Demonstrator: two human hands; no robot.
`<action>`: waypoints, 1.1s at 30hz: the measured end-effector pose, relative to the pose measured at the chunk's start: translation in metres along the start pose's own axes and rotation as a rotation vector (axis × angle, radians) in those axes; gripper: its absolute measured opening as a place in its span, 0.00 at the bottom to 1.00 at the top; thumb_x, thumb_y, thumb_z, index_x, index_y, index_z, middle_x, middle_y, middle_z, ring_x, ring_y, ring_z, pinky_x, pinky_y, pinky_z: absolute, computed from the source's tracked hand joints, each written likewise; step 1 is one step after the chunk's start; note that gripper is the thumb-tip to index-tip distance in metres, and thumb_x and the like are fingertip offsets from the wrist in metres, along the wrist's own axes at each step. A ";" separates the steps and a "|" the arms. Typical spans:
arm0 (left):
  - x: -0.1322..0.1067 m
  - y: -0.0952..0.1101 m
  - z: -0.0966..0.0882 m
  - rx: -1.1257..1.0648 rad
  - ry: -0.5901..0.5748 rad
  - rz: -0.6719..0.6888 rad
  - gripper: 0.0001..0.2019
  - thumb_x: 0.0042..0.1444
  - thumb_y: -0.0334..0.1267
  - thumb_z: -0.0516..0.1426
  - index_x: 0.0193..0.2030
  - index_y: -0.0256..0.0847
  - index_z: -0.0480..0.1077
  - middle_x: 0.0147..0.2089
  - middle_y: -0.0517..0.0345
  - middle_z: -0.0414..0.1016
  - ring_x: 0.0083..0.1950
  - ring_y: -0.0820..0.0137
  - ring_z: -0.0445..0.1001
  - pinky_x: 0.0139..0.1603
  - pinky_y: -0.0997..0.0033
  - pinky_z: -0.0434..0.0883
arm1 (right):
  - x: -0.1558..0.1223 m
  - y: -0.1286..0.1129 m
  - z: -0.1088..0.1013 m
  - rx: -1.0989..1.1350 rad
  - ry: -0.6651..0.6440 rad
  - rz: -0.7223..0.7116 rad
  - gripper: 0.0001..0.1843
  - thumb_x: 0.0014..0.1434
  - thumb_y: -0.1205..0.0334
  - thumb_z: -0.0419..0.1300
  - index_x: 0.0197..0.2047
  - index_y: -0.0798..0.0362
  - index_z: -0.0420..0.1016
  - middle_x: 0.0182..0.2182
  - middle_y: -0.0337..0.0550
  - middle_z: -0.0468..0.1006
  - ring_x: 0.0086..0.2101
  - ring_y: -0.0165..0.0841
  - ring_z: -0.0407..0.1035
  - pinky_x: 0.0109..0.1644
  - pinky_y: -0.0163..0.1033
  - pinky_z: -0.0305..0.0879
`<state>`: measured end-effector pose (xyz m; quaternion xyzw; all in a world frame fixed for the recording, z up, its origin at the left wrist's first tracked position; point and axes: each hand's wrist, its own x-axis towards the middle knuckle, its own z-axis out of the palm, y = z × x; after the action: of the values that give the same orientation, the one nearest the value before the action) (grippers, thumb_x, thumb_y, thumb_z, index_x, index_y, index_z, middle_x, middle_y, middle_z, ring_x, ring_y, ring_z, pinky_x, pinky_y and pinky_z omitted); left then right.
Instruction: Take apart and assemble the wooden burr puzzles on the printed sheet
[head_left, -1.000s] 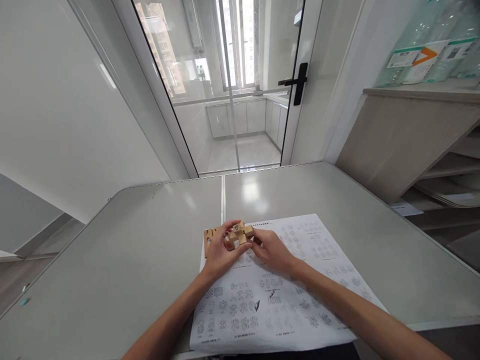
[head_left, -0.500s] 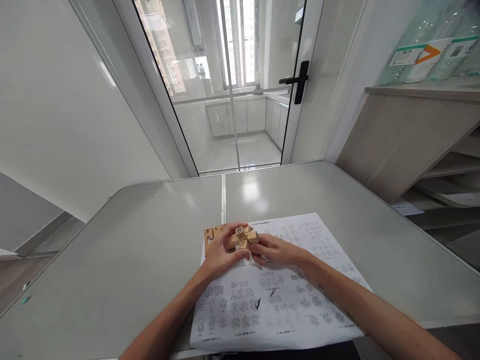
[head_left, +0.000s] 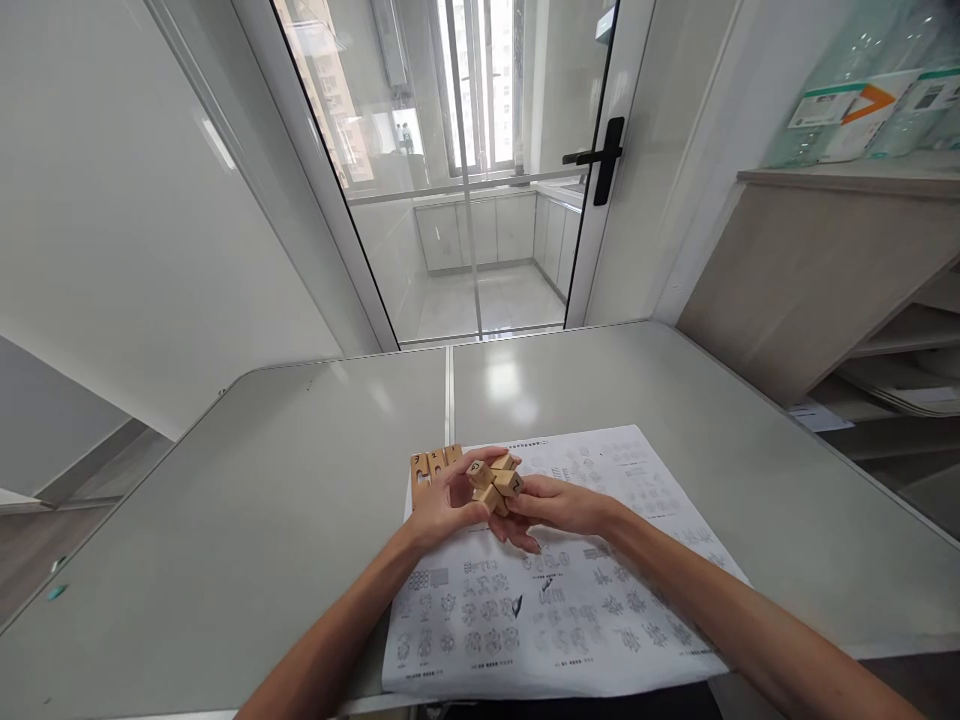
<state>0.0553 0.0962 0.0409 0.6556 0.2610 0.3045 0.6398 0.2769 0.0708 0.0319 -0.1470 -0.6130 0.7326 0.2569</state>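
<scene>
A small wooden block puzzle (head_left: 493,479) made of interlocked light-brown bars with marks on their ends is held just above a printed sheet (head_left: 570,600). My left hand (head_left: 442,505) grips its left side with curled fingers. Gripping the right side is my right hand (head_left: 559,507), thumb on top, fingers underneath. Loose wooden pieces (head_left: 429,464) lie flat on the sheet's far left corner, just beyond my left hand.
The sheet covers the near middle of a grey table (head_left: 262,520) with a seam down its centre. A glass door (head_left: 480,170) with a black handle stands beyond the far edge. Wooden shelves (head_left: 847,270) rise at the right.
Both hands turned the puzzle and drew it slightly nearer. My right hand rotated so its fingers now curl under the puzzle.
</scene>
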 end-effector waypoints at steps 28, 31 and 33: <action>0.003 -0.007 0.003 0.264 0.274 0.105 0.33 0.53 0.48 0.73 0.65 0.48 0.73 0.64 0.46 0.79 0.65 0.50 0.77 0.66 0.49 0.73 | 0.003 0.012 0.000 -0.515 0.505 -0.110 0.13 0.74 0.59 0.50 0.35 0.49 0.65 0.26 0.36 0.72 0.26 0.31 0.65 0.34 0.38 0.61; 0.003 -0.010 0.004 0.272 0.300 0.117 0.33 0.53 0.48 0.73 0.65 0.47 0.73 0.64 0.45 0.78 0.66 0.50 0.76 0.66 0.50 0.74 | 0.004 0.011 -0.001 -0.554 0.511 -0.116 0.13 0.74 0.60 0.50 0.35 0.49 0.65 0.26 0.36 0.72 0.27 0.32 0.66 0.35 0.38 0.62; 0.004 -0.013 0.005 0.275 0.317 0.126 0.33 0.53 0.48 0.73 0.65 0.47 0.73 0.64 0.46 0.78 0.66 0.50 0.76 0.66 0.51 0.74 | 0.004 0.010 -0.003 -0.587 0.514 -0.112 0.12 0.73 0.61 0.50 0.35 0.49 0.65 0.26 0.36 0.72 0.27 0.32 0.65 0.36 0.38 0.62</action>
<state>0.0618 0.0962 0.0287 0.6956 0.3559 0.4045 0.4752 0.2735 0.0744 0.0217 -0.3591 -0.7192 0.4502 0.3887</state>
